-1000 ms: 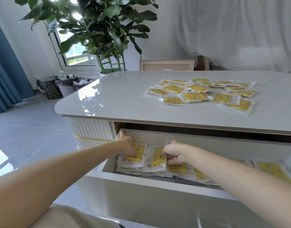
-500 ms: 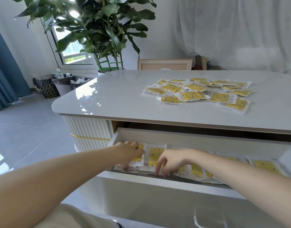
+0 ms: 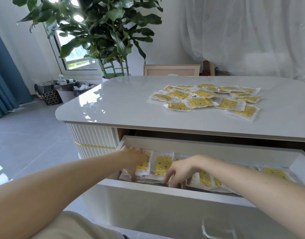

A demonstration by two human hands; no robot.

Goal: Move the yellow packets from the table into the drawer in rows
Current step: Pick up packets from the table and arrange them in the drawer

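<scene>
At the bottom right of the frame we see a clear handle (image 3: 207,232) on the front of the open drawer (image 3: 148,186). Just above that front, both hands reach into the drawer's left half. The left hand (image 3: 133,158) rests on the leftmost packet (image 3: 144,166), its fingers fairly straight and pointing down over the packet's near edge; we see it gripping nothing. The right hand (image 3: 180,169), at lower centre, has its fingers spread and loosely extended, the tips touching packets by the drawer's front wall, pinching nothing. Between the two hands one yellow packet (image 3: 163,165) lies flat. A row of packets (image 3: 274,173) runs on toward the drawer's right end, partly hidden by the right forearm.

Higher up, on the white table (image 3: 122,104), a pile of yellow packets (image 3: 201,100) lies loose and overlapping, right of centre. Behind the table we see a wooden frame (image 3: 171,70), a leafy plant (image 3: 103,37) at the upper left, lined bins (image 3: 65,90) and a blue curtain (image 3: 3,83) at the left edge.
</scene>
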